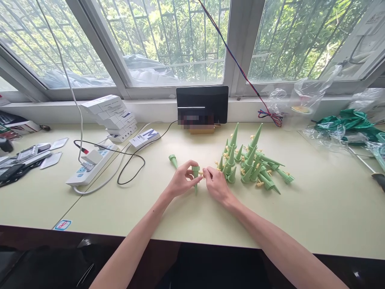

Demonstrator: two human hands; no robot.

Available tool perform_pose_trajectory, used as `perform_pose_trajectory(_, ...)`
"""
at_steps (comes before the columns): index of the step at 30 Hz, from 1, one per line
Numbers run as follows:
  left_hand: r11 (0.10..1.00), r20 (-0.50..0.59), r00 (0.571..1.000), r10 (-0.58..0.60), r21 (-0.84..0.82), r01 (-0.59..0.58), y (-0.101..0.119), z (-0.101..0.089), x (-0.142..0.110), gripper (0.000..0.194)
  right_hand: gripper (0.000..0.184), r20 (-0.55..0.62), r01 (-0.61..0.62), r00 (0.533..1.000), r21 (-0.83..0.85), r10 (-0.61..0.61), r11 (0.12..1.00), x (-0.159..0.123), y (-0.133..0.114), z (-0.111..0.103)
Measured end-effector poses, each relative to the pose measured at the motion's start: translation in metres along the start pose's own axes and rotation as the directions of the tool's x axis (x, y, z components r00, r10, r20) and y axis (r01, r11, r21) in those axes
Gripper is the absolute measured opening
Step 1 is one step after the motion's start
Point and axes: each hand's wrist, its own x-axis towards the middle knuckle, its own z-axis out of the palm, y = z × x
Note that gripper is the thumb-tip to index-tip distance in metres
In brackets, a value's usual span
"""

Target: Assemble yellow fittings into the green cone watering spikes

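Note:
My left hand [184, 178] is closed on a green plastic plant watering spike [195, 171], cap up and tapered point down, above the table. At the spike's right side sticks out a small yellowish valve [201, 174], which the fingers of my right hand [215, 182] pinch. Just behind my left hand lies another green spike [173, 160], its ribbed cap toward the back. To the right of my right hand is a cluster of similar green spikes [251, 160] with yellowish valves, several standing point up and others lying on their sides.
On the pale table [315, 216] a white power strip [90, 166] with cables lies at left, near stacked white boxes [111, 114]. A dark tablet [202, 102] leans at the back. Plastic bags [345, 124] and a screwdriver [377, 176] are at right.

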Motion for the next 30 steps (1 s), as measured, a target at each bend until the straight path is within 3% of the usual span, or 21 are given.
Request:
perform_pose_trajectory(9,0.983,0.052,0.998,-0.033,-0.179,0.042,-0.0015,-0.0012,-0.0001,0.035,0.037,0.001,0.024,1.0,-0.003,-0.024,1.0,0.0,0.003,0.0004)
perform_pose_trajectory(23,0.971,0.064,0.996,-0.057,-0.23,0.07,-0.0036,-0.0016,0.0004,0.036,0.035,0.007,0.022,1.0,0.02,-0.023,1.0,-0.0006,0.003,0.0)
perform_pose_trajectory(30,0.956,0.058,0.996,-0.071,-0.282,0.084,-0.0039,-0.0048,0.0014,0.038,0.021,0.008,0.033,0.999,0.117,-0.034,0.993,-0.0012,-0.0016,-0.0012)
